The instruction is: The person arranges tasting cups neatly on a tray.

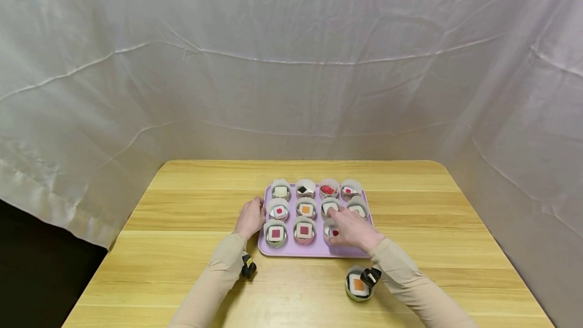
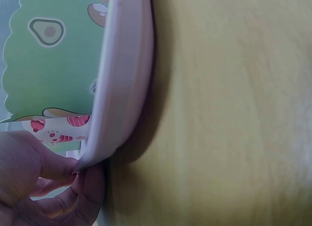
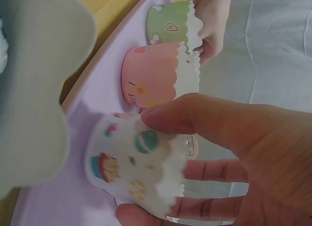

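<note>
A lilac tray (image 1: 314,251) bears rows of scalloped paper cups, each holding a small sushi-like piece. My left hand (image 1: 250,218) is at its left edge; in the left wrist view the thumb and fingers pinch the tray's rim (image 2: 122,79) near a corner. My right hand (image 1: 352,228) reaches over the front right of the tray. There it grips a white printed paper cup (image 3: 129,162), thumb on one side and fingers on the other. Whether this cup touches the tray cannot be told.
A separate paper cup (image 1: 351,295) with an orange-centred piece stands on the wooden table (image 1: 182,267), in front of the tray and by my right wrist. Pink (image 3: 151,74) and green (image 3: 168,23) cups stand beside the gripped one. Pale curtains (image 1: 291,90) hang around the table.
</note>
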Demonstrator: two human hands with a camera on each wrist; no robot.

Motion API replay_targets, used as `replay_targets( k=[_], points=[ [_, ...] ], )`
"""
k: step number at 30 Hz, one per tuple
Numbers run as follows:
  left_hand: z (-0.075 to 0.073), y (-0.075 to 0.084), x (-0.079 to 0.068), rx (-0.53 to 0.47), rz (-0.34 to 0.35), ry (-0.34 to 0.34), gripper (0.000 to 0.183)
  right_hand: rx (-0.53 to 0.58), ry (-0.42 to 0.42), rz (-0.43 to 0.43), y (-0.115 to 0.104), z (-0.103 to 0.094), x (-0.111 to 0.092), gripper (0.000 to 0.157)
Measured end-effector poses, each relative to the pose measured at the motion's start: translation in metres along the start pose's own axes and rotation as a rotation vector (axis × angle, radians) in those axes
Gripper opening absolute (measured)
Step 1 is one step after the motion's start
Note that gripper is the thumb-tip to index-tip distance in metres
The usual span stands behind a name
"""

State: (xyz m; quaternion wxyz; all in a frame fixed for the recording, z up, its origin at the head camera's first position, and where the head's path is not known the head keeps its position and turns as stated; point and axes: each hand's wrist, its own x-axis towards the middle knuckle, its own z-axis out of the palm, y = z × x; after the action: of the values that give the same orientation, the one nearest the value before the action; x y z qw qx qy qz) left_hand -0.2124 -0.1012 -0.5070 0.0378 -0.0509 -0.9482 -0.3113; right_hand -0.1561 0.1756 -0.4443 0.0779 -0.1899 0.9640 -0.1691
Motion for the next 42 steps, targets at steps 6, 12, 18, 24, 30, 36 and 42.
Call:
replay_targets(
  k=[6, 12, 18, 24, 30, 36, 42],
  points=[
    [0.0, 0.0, 0.0, -0.001, -0.006, -0.003, 0.025, 0.008, -0.005, 0.017, 0.0, 0.0, 0.0, 0.041],
    [0.0, 0.001, -0.001, -0.002, -0.007, -0.001, 0.024, 0.0, 0.001, 0.011, 0.0, 0.0, 0.0, 0.041],
    [0.0, 0.0, 0.0, 0.002, -0.01, -0.002, 0.024, 0.004, 0.004, 0.006, 0.0, 0.0, 0.0, 0.04],
    [-0.001, 0.001, 0.001, -0.011, -0.034, -0.015, 0.026, 0.004, 0.005, 0.004, 0.0, -0.001, 0.0, 0.04],
    [-0.001, 0.002, -0.001, -0.021, -0.044, -0.019, 0.027, 0.003, 0.007, -0.005, -0.001, -0.002, -0.003, 0.041],
    [-0.001, 0.001, 0.0, -0.011, -0.038, -0.013, 0.026, 0.006, 0.021, -0.009, -0.002, -0.005, -0.009, 0.051],
    [0.0, 0.001, 0.001, -0.008, -0.025, -0.008, 0.025, -0.003, 0.057, 0.0, 0.0, -0.01, -0.018, 0.058]
  ],
)
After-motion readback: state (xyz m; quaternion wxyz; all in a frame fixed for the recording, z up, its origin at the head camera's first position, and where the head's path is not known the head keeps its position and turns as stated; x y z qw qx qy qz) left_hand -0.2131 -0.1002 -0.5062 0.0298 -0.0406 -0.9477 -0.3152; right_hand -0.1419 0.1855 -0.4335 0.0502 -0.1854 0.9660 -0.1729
